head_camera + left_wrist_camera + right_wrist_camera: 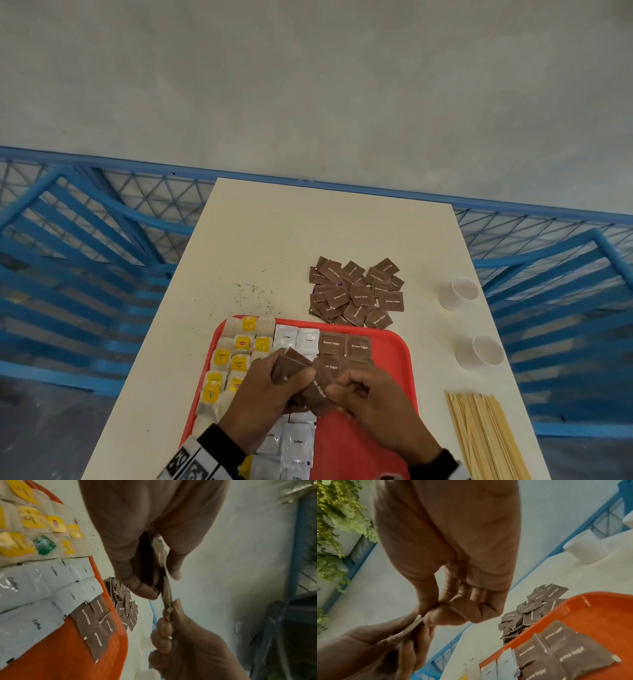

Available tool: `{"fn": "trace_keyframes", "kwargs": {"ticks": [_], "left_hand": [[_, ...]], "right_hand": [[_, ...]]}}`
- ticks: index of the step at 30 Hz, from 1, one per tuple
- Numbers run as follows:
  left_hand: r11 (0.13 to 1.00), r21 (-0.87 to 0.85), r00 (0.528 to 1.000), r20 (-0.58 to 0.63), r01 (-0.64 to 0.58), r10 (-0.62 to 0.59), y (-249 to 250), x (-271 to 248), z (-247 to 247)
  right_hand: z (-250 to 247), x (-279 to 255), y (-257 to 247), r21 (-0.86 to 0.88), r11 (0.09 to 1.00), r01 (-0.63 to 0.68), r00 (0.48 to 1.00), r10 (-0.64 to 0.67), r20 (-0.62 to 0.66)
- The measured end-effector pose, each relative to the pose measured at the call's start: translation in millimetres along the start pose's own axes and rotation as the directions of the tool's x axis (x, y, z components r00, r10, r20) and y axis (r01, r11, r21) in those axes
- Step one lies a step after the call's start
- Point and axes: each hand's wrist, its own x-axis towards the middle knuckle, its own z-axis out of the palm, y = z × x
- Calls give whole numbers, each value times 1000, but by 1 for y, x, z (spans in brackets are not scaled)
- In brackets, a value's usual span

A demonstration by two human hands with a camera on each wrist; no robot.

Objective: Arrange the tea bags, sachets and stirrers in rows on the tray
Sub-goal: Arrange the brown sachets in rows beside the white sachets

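Observation:
Over the red tray (390, 356), my left hand (274, 387) grips a small stack of brown sugar sachets (291, 365). My right hand (356, 390) pinches one sachet (318, 390) at the stack's edge; the left wrist view shows that sachet (167, 595) between thumb and forefinger. On the tray lie tea bags (239, 346) with yellow tags at the left, white coffee sachets (296, 339) in the middle and brown sugar sachets (346, 344) beside them. A loose pile of brown sugar sachets (356, 294) sits on the table beyond the tray. Wooden stirrers (486, 435) lie at the right.
Two white paper cups (459, 293) (481, 351) stand near the cream table's right edge. Dark tea crumbs (253, 291) dot the table behind the tray. Blue metal railings (85, 240) run along both sides and the far end of the table.

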Motion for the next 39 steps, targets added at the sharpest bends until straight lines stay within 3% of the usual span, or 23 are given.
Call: {"fn": "trace_keyframes", "kwargs": {"ticks": [5, 8, 11, 14, 17, 21, 25, 39], "left_hand": [[993, -15, 993, -21, 116, -116, -16, -1, -5], [985, -59, 985, -54, 163, -166, -29, -1, -4], [965, -112, 966, -78, 236, -245, -36, -1, -3], [946, -138, 955, -17, 292, -298, -39, -3, -7], [950, -87, 953, 73, 300, -294, -41, -4, -11], [952, -14, 952, -27, 305, -305, -44, -3, -18], [948, -1, 942, -108, 319, -317, -47, -5, -32], [940, 16, 927, -172, 340, -332, -49, -6, -39]], "right_hand": [[11, 0, 9, 59, 995, -75, 980, 85, -178], [23, -6, 16, 160, 965, -206, 973, 219, -69], [25, -13, 30, 179, 955, -237, 971, 238, 18], [23, -14, 37, 206, 943, -261, 964, 264, 16], [25, -13, 39, 193, 948, -254, 964, 263, -23], [15, 0, 69, 130, 943, -307, 931, 326, -164], [8, 20, 109, 5, 901, -435, 864, 419, -279], [31, 50, 123, -58, 828, -557, 774, 493, -397]]}}
